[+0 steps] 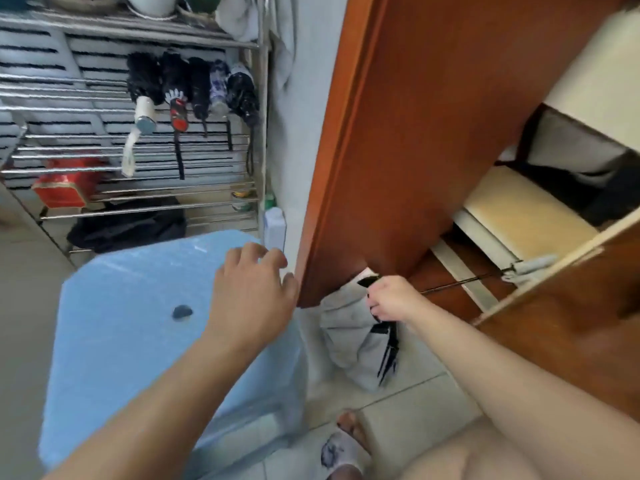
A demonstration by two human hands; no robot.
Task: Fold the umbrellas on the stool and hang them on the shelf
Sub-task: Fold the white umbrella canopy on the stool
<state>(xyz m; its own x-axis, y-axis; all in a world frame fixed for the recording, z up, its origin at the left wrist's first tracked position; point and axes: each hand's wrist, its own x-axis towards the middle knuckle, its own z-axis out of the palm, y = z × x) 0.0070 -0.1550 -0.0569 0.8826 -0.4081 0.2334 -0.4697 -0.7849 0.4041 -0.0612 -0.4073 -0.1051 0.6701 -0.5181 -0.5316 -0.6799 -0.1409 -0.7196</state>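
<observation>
The right hand [388, 299] is clenched around a pale grey umbrella [349, 337] at its black upper part, holding it low beside the lower corner of the brown wooden door [415, 133]. The umbrella's loose canopy hangs below the hand, down toward the tiled floor [398, 410], with black ribs [388, 355] poking out along its right side. A thin dark shaft [460, 282] runs from the hand out to the right, ending at a pale handle [530, 266] near the cupboard edge.

The left hand [252, 289] hovers released over the right edge of the light blue stool [131, 323], fingers spread and loosely bent, gripping nothing; it sits just left of the umbrella and the right hand, apart from both. The stool top carries a small dark hole [182, 311] near its middle.

On the metal shelf [104, 147] behind the stool, five folded umbrellas [194, 88] hang side by side from an upper rail, handles downward: one with a white handle, one with red, the others dark. A red box [62, 188] sits on a lower tier, and a dark bag [128, 225] lies beneath. A white bottle [274, 226] stands between shelf and door.

No writing or brand can be read; the frame is too blurred.
</observation>
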